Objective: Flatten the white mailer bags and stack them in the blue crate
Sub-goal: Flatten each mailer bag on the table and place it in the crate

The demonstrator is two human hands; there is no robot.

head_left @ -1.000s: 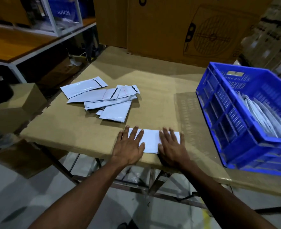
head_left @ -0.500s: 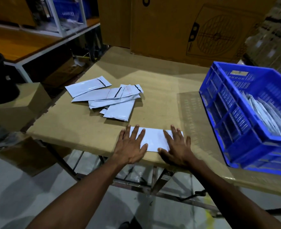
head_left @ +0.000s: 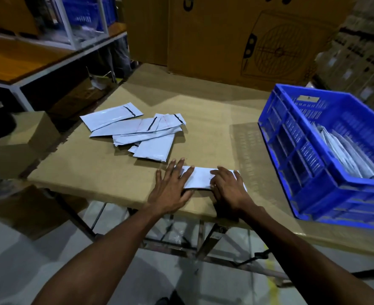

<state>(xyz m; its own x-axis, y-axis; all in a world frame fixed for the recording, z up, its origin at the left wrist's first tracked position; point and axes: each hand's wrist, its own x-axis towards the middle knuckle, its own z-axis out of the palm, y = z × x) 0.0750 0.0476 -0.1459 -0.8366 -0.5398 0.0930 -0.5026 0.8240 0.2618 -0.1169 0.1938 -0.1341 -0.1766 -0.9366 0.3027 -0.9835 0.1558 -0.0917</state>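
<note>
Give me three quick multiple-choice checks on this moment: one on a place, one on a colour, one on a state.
1. Where does the crate stand?
A. at the table's right end
B. on the floor
C. on the shelf at left

2. What colour is the crate?
A. green
B. blue
C. red

3. How do the hands lie on the mailer bag at the table's near edge?
A. both flat, pressing it
B. both lifting it
C. only one touches it

Answers: 1 A, it sits on the table right of the bags. 2 B, its walls are blue. 3 A, left hand and right hand have straight fingers on the bag.
</note>
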